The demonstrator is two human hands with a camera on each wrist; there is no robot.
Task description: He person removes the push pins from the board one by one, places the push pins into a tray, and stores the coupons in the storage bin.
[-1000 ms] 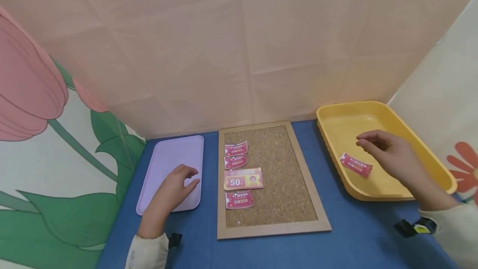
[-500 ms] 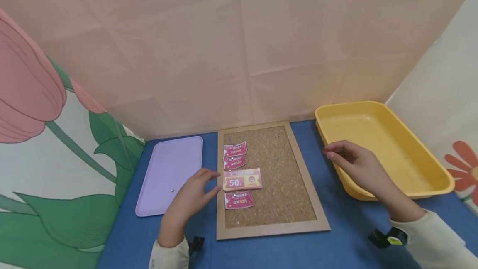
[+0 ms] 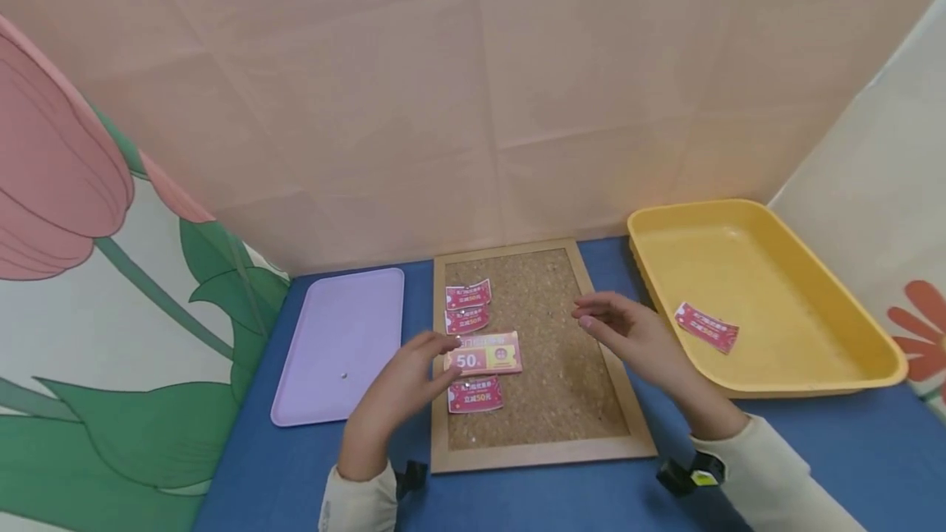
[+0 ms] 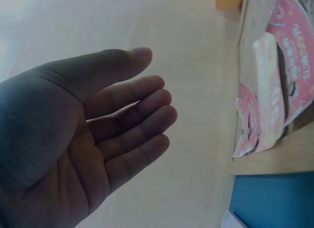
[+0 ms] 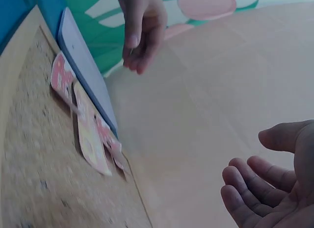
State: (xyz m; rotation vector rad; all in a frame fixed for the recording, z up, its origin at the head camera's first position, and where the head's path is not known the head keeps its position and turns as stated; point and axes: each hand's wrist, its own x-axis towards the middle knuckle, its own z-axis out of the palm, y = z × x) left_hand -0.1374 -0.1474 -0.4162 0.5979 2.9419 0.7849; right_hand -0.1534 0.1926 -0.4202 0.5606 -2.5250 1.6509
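My left hand [image 3: 402, 380] hovers by the left edge of a framed corkboard [image 3: 554, 401], its fingertips over a pink-and-yellow coupon [image 3: 491, 355]. In the left wrist view the fingers [image 4: 132, 122] are loosely bent, thumb apart, nothing visible between them. Smaller red coupons [image 3: 475, 395] are pinned above and below that coupon along the board's left side. My right hand [image 3: 639, 343] is over the board's right edge, and its relaxed fingers [image 5: 245, 189] hold nothing visible. A loose red coupon [image 3: 706, 327] lies in the yellow tray [image 3: 835, 327] to its right.
A lilac tray [image 3: 332, 310] stands left of the board with a small pin [image 3: 343, 375] in it. Blue cloth [image 3: 532, 499] covers the table. A beige sheet [image 3: 369, 105] rises behind, and flower-printed panels [image 3: 148, 417] stand at the sides.
My left hand has moved right from the lilac tray to the corkboard's left edge, uncovering the pin. My right hand has moved left from the yellow tray to the board; the loose coupon stays there.
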